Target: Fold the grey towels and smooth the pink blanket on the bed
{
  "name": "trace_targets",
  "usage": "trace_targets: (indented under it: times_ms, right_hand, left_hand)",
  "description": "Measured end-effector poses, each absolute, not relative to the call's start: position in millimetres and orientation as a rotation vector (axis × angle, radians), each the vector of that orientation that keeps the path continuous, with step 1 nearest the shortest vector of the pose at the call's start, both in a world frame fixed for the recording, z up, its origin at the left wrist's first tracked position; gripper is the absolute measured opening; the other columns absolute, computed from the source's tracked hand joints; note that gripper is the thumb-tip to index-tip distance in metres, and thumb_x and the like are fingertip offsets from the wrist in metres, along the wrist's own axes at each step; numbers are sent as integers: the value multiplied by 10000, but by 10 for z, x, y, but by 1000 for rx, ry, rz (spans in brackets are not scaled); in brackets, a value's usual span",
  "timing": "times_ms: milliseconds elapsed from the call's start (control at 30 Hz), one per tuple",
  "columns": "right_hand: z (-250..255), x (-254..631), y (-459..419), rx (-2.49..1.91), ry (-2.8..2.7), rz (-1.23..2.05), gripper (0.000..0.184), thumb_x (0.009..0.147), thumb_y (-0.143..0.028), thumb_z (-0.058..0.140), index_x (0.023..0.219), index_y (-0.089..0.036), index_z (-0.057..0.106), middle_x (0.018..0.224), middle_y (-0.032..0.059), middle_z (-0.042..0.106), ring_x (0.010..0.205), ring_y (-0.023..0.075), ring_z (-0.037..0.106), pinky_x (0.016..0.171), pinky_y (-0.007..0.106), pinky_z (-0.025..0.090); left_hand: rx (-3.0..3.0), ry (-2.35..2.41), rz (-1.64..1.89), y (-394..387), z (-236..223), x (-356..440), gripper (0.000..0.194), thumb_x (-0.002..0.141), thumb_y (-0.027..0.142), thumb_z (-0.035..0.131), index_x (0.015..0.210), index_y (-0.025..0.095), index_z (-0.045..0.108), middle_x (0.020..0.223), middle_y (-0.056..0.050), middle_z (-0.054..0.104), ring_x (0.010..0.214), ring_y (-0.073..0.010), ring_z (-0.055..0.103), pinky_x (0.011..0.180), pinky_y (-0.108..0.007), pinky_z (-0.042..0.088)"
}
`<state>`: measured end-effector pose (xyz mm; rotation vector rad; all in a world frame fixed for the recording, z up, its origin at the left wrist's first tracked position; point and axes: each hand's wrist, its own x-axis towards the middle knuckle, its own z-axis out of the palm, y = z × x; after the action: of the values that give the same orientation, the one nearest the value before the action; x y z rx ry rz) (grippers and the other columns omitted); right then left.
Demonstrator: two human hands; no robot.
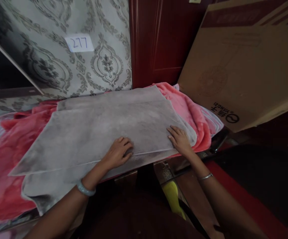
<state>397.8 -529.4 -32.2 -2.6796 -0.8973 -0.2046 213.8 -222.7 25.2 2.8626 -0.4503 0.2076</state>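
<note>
A grey plush cloth (104, 126) lies folded over on a pink blanket (193, 113) that covers a raised surface. My left hand (118, 152) rests on the cloth's near folded edge with its fingers curled, pinching the fabric. My right hand (180, 139) lies flat on the cloth's near right corner, fingers stretched out and slightly apart. A pale bangle sits on my left wrist and a thin metal bracelet on my right wrist.
A large cardboard box (243, 63) leans at the right, above the blanket's end. Patterned wallpaper with a paper label reading 277 (79, 43) and a dark red wooden door (159, 39) stand behind. A red floor strip (246, 199) runs below right.
</note>
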Motion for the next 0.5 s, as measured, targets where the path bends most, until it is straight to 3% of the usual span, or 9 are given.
trace_targets:
  times_ms: [100, 200, 267, 400, 500]
  right_hand:
    - [-249, 3859, -5280, -2548, -975, -268, 514, 1001, -465, 369, 1399, -231, 595, 1445, 138, 543, 1343, 324, 450, 1127, 539, 344]
    - [-233, 3688, -5236, -2346, -1225, -309, 502, 958, -502, 507, 1377, -244, 604, 1428, 144, 539, 1322, 325, 468, 1100, 546, 384]
    - [-288, 3585, -5218, -2241, -1332, -323, 430, 961, -433, 535, 1346, -261, 622, 1377, 138, 570, 1271, 307, 508, 1055, 532, 435]
    - [-444, 3480, -5241, -2148, -1219, -405, 350, 987, -230, 435, 1218, -300, 688, 1146, 115, 654, 1081, 262, 599, 914, 483, 525]
    - [-454, 3466, -5271, -2098, -1186, -409, 279, 967, -279, 509, 1168, -314, 700, 1097, 103, 661, 1047, 270, 616, 881, 484, 547]
  left_hand:
    - [2786, -495, 154, -2219, 314, 2161, 148, 920, 272, 526, 998, 201, 631, 1036, -79, 607, 965, -228, 538, 884, -399, 456]
    - [2755, -541, 209, -2290, 353, 2284, 308, 886, 285, 584, 1186, 213, 597, 1214, -107, 576, 1103, -258, 534, 959, -428, 449]
    - [2767, -598, 204, -2358, 352, 2349, 385, 857, 264, 616, 1238, 221, 576, 1262, -114, 561, 1141, -270, 525, 979, -436, 446]
    - [2746, -659, 74, -2415, 361, 2389, 187, 853, 204, 589, 1036, 206, 625, 1060, -76, 621, 1003, -230, 575, 898, -371, 478]
    - [2608, -682, -76, -2357, 449, 2524, 121, 884, 237, 553, 942, 209, 656, 951, -41, 664, 892, -184, 623, 820, -307, 494]
